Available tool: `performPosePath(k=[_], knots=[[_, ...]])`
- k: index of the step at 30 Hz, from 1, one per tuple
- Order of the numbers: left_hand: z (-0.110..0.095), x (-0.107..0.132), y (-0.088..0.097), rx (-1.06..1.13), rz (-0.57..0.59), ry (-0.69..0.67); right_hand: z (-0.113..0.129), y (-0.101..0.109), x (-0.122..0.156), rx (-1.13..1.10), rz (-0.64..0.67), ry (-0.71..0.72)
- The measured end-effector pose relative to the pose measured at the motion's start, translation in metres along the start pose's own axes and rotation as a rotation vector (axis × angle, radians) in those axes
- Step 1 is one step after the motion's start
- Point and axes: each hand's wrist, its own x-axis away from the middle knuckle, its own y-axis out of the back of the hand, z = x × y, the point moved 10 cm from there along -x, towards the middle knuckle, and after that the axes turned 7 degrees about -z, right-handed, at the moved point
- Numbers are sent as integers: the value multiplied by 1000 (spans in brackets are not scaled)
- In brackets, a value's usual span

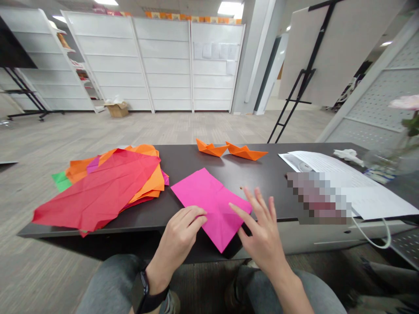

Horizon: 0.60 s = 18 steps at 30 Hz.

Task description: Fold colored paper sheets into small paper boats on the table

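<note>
A folded pink paper sheet (209, 200) lies on the dark table (262, 174), one corner hanging over the near edge. My left hand (181, 235) rests on its lower left edge with fingers curled and pressed onto the paper. My right hand (263, 226) hovers at the sheet's right corner, fingers spread, the index finger touching the paper. Two orange paper boats (229, 150) stand at the table's far edge.
A stack of red, orange and green sheets (104, 187) covers the table's left end. White printed papers (347, 183) and a cable lie on the right, with a glass vase and pink flower (406, 131) beyond. An easel board and white shelving stand behind.
</note>
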Motion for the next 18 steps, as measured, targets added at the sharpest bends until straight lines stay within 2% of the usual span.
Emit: performPosePath(k=[3,6,10,13,18], knots=[[5,0,-13,21,101,48,4,-27,8,-136,251,95],[7,0,-16,5,133,81,0,-35,10,-188,328,64],[8,1,-19,7,164,98,-2,-32,8,-206,336,21],[14,1,-20,-11,150,135,-5,-29,3,-242,290,-40],[30,-1,-21,-7,59,289,-26,-30,-10,-243,145,-278]])
